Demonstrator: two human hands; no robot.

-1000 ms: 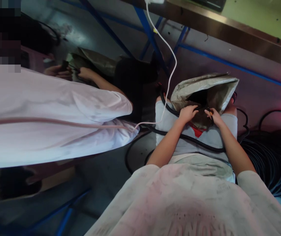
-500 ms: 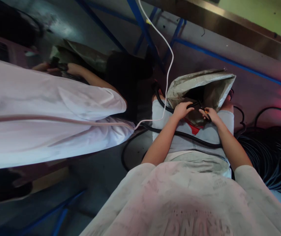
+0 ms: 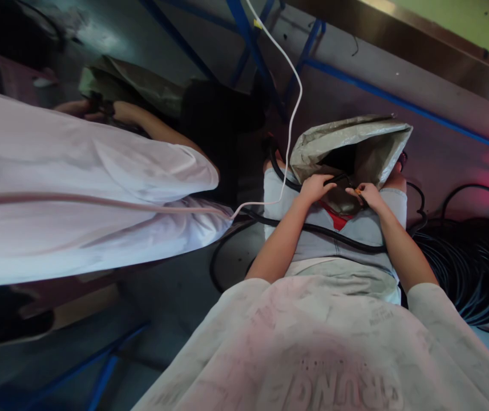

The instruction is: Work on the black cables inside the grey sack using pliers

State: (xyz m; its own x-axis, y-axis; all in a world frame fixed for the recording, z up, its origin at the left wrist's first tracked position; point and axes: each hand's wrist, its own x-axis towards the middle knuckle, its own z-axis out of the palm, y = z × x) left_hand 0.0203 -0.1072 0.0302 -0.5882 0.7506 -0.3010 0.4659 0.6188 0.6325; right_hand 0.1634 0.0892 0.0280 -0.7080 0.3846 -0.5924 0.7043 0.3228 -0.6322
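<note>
My left hand (image 3: 315, 188) is closed round a black cable (image 3: 287, 181), whose thinner end sticks out past the fingers over an open grey-beige sack (image 3: 308, 149). The sack lies across my lap, its mouth gaping and dark inside. In my right hand (image 3: 370, 197) is a small tool with an orange part (image 3: 358, 192); most of it is hidden by the fingers, so its kind is unclear. Both hands are close together at the sack's near edge. A red cloth-like piece (image 3: 337, 220) shows beneath the sack.
Coiled black cable (image 3: 467, 268) lies on the floor at right. A thick black cable (image 3: 342, 240) crosses my lap. A white cord (image 3: 299, 103) hangs down at left. A co-worker in white (image 3: 98, 188) sits close on my left. A blue frame (image 3: 355, 80) stands ahead under a metal-edged table (image 3: 424, 43).
The orange-marked tool has turned in my right hand, and less of its dark part shows. My left hand keeps its hold on the cable. The camera view has shifted slightly.
</note>
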